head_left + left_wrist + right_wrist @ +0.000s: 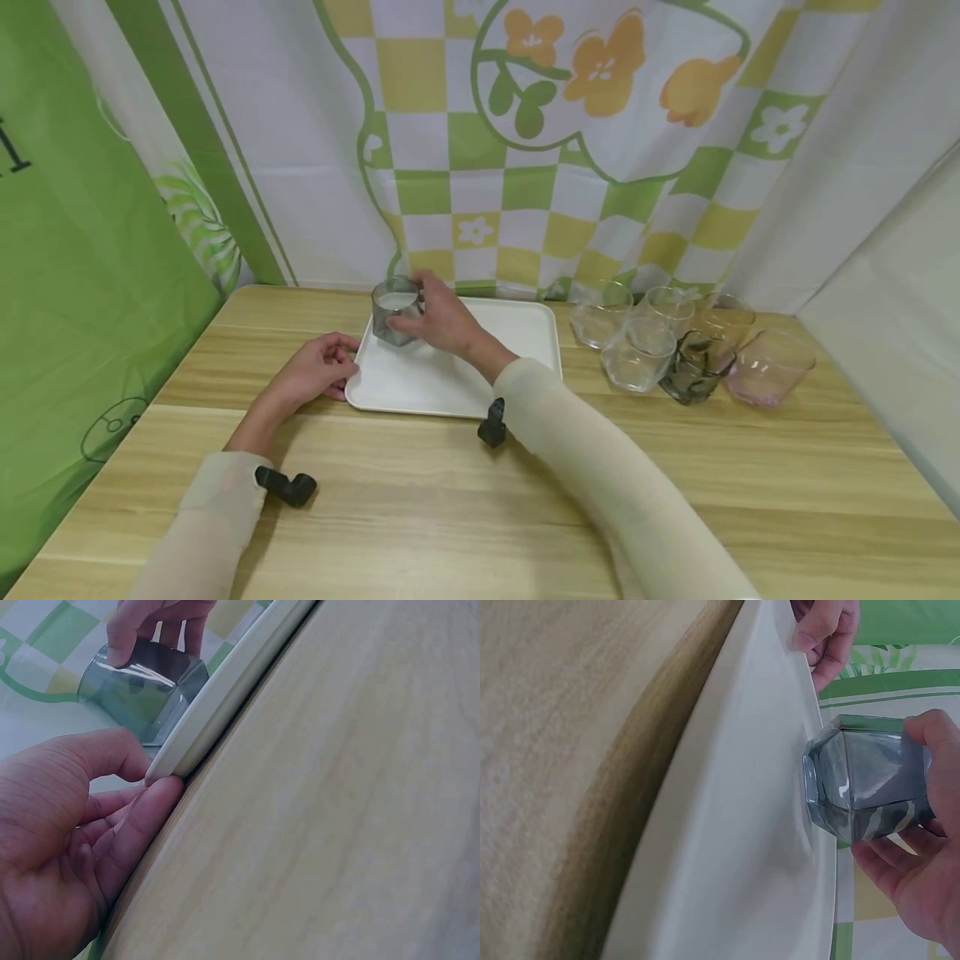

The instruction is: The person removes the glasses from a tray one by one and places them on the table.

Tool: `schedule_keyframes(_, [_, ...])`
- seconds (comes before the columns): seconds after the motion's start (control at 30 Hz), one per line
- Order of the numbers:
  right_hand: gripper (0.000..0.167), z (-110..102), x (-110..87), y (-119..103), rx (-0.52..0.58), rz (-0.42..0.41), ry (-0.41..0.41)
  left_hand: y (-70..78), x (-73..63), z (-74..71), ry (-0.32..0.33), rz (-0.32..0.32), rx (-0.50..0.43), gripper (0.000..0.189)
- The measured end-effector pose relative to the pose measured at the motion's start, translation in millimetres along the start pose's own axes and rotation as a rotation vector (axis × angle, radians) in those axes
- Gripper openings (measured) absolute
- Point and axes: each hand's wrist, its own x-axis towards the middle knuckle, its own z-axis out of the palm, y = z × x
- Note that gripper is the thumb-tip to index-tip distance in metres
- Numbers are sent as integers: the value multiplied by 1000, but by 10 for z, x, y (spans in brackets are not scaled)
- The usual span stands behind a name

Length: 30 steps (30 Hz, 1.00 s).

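Note:
My right hand (442, 317) grips a grey-tinted, faceted drinking glass (393, 312), thumb and fingers on opposite sides near its rim. The glass is upright at the back left corner of a white rectangular tray (450, 387); in the right wrist view the base of the glass (866, 769) is right at the tray's surface. At the tray's left edge, my left hand (318, 367) pinches the rim, and the left wrist view shows the fingertips (161, 791) on the raised tray edge (217, 705).
Right of the tray stand several glasses: clear ones (637, 358), a dark smoky one (693, 371), an amber-tinted one (727, 312) and a pinkish one (768, 371). Behind the wooden table (405, 500) hangs a patterned curtain (480, 192). Green cloth (75, 275) hangs at left.

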Motion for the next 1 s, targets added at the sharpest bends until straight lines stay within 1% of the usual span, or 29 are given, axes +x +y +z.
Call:
schedule_keyframes(0.23, [77,-5,-23,7,-57,16,44,6,-10,-9,4,1,11,46])
schedule_keyframes(0.4, [81,-66,-70,-9,-140,-23,44,19,-8,-1,2,7,3,47])
schedule_keyframes(0.47, [80,-96,-97,-12,-153,-30,38,22,-7,6,3,6,2,47])
schedule_keyframes(0.67, [78,-226,-189,-77,-109,7,58,12,0,11,3,3,3,47])
schedule_keyframes(0.83, [75,-374,-305,-183,-134,30,54,15,3,6,11,-5,12,48])
schedule_keyframes(1.0, [74,-521,-471,-252,-182,27,15,10,12,11,10,-6,21,47])
